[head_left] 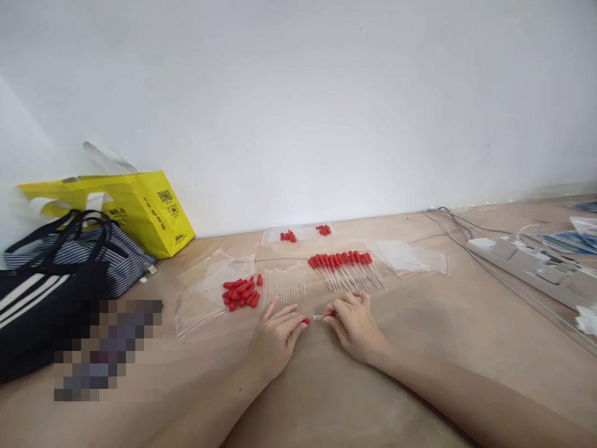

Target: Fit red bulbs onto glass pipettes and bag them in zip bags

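Between the fingers of my left hand (280, 330) is a red rubber bulb (306, 321), only its end showing. My right hand (353, 325) pinches a thin clear glass tube (318, 317) that points at the bulb, with a small gap between them. Beyond my left hand lie a pile of loose red rubber bulbs (241, 294) and a row of bare clear tubes (284, 281). A row of droppers (346, 267), tubes with red bulbs on their ends, lies just past my right hand.
Clear zip bags (200, 305) lie at the left, and more zip bags (410, 258) at the right. A bag with red bulbs (298, 231) rests by the wall. Yellow bag (163, 218) and black bag (51, 311) stand left; a power strip (522, 267) with cables lies right.
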The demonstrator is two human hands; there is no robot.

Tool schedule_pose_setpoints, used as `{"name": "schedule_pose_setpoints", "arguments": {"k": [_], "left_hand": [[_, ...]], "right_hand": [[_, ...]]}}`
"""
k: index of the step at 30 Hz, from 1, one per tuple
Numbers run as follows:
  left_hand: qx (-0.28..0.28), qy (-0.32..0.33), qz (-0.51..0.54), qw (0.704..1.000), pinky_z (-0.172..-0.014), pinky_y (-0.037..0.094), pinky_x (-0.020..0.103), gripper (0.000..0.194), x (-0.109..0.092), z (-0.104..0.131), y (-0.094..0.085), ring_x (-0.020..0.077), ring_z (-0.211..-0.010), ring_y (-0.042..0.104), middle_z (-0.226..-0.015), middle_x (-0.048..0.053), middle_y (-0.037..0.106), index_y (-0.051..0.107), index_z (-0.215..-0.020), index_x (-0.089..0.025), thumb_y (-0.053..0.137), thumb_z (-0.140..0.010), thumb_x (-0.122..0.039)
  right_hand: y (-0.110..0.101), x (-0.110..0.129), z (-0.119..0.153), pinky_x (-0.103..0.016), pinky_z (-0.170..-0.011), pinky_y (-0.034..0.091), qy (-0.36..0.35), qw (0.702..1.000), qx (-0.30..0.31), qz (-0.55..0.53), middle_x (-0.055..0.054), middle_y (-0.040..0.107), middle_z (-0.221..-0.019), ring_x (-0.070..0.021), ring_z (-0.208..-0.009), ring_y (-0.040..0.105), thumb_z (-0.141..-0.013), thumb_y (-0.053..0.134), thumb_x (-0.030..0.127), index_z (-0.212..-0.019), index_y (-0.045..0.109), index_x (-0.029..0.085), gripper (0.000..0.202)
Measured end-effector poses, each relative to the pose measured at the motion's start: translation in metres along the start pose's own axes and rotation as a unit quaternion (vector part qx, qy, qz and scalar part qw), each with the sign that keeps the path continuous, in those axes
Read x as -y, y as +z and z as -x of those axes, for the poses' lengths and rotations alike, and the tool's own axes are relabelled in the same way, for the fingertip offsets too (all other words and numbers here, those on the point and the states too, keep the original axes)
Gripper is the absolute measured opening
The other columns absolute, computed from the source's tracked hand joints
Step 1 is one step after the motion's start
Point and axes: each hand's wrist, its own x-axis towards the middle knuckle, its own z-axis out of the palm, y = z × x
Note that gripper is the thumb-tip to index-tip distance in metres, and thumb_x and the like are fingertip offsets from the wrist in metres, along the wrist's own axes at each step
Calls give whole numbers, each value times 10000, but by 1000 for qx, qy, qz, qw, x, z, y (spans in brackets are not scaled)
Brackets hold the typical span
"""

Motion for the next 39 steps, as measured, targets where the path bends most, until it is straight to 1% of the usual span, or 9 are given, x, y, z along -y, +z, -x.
{"name": "schedule_pose_setpoints", "arguments": {"k": [6,11,17,21,27,29,32,35,39], "left_hand": [[-16,-7,4,1000,-970,275,480,194,-4,0,-2,192,-906,605,-857,-1,688,604,-904,-221,416,-861,-238],[-24,-24,27,999,-937,310,423,200,-10,-1,-1,154,-792,606,-806,10,669,591,-856,-209,393,-867,-225],[-21,-12,52,998,-905,318,387,183,-11,-3,-2,138,-729,587,-747,-3,648,580,-833,-208,399,-859,-211],[-13,-11,64,998,-912,293,398,170,-12,-3,-4,133,-708,583,-732,-7,645,579,-818,-207,413,-852,-210],[-14,-2,78,997,-912,271,409,169,-15,-3,-4,130,-686,585,-721,-13,653,579,-802,-207,417,-849,-203],[-12,-3,82,997,-911,267,410,167,-14,-3,-4,130,-686,586,-726,-13,657,580,-804,-207,419,-849,-207],[1,-17,83,996,-912,268,414,167,-10,-3,-4,136,-698,588,-740,-9,661,583,-820,-213,419,-850,-216],[5,-29,77,997,-915,265,429,159,-10,-3,-4,143,-698,592,-737,-9,663,584,-824,-217,427,-846,-225],[-10,-11,75,997,-945,235,444,159,-16,-2,-3,137,-675,596,-719,-12,668,593,-810,-219,438,-842,-234]], "right_hand": [[1,4,0,-332,-805,207,-43,999,-7,1,19,623,-715,-127,-748,502,-834,445,180,-773,543,201,118],[-1,4,0,-330,-782,224,-48,998,-13,-29,13,619,-684,-128,-712,492,-837,431,173,-763,564,198,154],[-3,4,0,-331,-771,231,-61,998,1,-27,15,607,-665,-121,-684,475,-836,435,183,-754,577,200,165],[-1,2,0,-344,-775,218,-76,996,-32,-22,10,587,-637,-135,-701,443,-830,443,198,-748,587,200,165],[1,0,0,-350,-791,204,-161,984,-71,24,8,574,-622,-134,-709,425,-814,397,132,-776,593,202,211],[0,0,-1,-353,-798,199,-161,984,-67,30,8,574,-619,-135,-711,429,-815,402,142,-767,592,202,205],[0,0,-2,-355,-804,194,-135,989,-54,21,9,588,-638,-135,-718,436,-823,433,201,-761,592,205,171],[0,0,-3,-357,-805,193,-116,991,-60,17,12,594,-646,-135,-716,436,-824,445,224,-759,592,206,161],[-2,-1,-5,-349,-797,203,-116,990,-68,33,8,588,-644,-133,-710,436,-826,444,234,-766,600,209,169]]}}
